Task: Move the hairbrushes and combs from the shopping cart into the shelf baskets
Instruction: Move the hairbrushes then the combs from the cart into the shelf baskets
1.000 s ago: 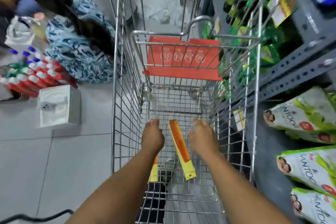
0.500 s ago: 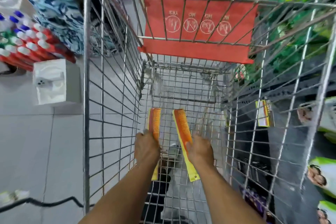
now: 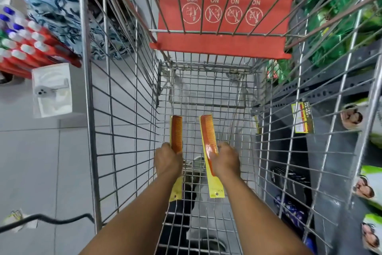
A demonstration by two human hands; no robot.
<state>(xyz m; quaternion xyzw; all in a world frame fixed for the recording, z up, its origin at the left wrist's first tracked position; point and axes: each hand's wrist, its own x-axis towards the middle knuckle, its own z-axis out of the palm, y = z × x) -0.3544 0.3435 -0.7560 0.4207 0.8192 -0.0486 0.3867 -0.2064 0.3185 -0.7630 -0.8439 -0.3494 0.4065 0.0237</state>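
Both my arms reach down into a wire shopping cart [image 3: 88, 110]. My left hand [image 3: 167, 161] is shut on an orange comb on a yellow backing card [image 3: 176, 133]; the card's lower end sticks out below my wrist. My right hand [image 3: 226, 159] is shut on a second orange comb on a yellow card [image 3: 208, 136], whose hang-hole end points back toward me. Both combs point away from me, held just above the cart's wire floor. No shelf basket is in view.
The cart's red child-seat flap [image 3: 223, 14] stands at its far end. A grey metal shelf [image 3: 322, 89] with green packets runs along the right. On the left floor sit a white box [image 3: 52, 91], red-and-white bottles [image 3: 24, 48] and a black cable [image 3: 53, 220].
My hands closed on the two combs and drew them up from the cart floor. My head moved forward and down over the cart, so the cart fills more of the view.
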